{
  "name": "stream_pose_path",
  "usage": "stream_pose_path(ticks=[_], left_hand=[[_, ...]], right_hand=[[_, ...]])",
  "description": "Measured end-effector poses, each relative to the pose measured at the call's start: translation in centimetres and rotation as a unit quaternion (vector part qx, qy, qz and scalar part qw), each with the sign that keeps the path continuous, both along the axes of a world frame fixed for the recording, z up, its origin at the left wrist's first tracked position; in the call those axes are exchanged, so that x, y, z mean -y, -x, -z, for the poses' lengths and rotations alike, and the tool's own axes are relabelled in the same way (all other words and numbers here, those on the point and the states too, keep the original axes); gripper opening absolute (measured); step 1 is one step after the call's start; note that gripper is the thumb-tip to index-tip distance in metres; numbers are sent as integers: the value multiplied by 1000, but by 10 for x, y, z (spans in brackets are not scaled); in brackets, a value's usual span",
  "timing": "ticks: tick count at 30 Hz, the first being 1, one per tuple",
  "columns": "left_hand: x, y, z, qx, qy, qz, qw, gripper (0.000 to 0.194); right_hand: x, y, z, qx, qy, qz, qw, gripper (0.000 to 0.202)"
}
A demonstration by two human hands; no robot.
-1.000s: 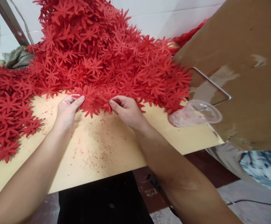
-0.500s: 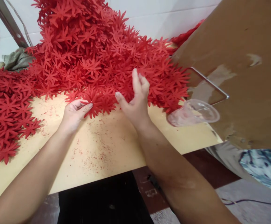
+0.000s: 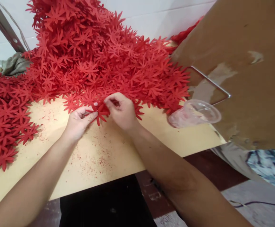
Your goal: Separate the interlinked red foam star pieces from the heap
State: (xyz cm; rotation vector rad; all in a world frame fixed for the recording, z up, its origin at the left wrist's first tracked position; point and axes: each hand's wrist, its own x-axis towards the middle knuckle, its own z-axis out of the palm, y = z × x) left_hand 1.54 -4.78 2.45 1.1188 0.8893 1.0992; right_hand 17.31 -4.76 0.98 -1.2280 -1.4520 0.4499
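Observation:
Between the thumb and fingers of my left hand (image 3: pixel 80 121) is a red flower-shaped piece (image 3: pixel 100 114) with narrow pointed petals. My right hand (image 3: pixel 123 110) is at the piece's right side, its thumb and forefinger pinched together near the petals. Whatever those fingertips hold, if anything, is too small to make out. Behind both hands rises a large heap of similar red pieces (image 3: pixel 87 60). A second spread of them (image 3: pixel 3 123) lies at the left of the tabletop.
A clear plastic cup (image 3: pixel 194 113) lies tipped at the table's right side. A brown board (image 3: pixel 253 78) with a metal handle (image 3: pixel 210 80) leans there. Red crumbs dot the pale tabletop (image 3: pixel 128 154). A grey-green cloth (image 3: pixel 15 64) sits at the back left.
My right hand has moved left and down from the heap, its spread fingers closing to a pinch beside the flower piece. My left hand still holds the piece, now slightly farther right.

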Motion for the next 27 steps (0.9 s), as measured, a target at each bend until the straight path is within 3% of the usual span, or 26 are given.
stream_pose_path(ticks=[5,9,11,13,15,18,22,27], left_hand=[[-10,5,1,-36,-14,-84,996,29],[-12,6,5,-57,-13,-76,995,33],[-9,4,7,-64,-11,-74,995,37],[-6,1,8,-75,-7,-63,995,38],[-4,-1,8,-83,-4,-36,996,37],[-1,-4,10,-65,1,8,998,38],[-1,-6,15,-30,0,43,999,37],[-3,-3,13,-34,16,72,997,17]], right_hand=[[-6,-16,5,-63,22,104,992,21],[-3,-16,4,27,-44,142,989,33],[3,-8,1,53,-50,92,993,34],[8,3,-3,6,-4,-2,1000,35],[12,14,-4,-70,73,-99,990,40],[14,24,-4,-136,145,-162,966,42],[16,22,-4,-166,142,-140,966,36],[12,8,0,-215,109,-52,969,29]])
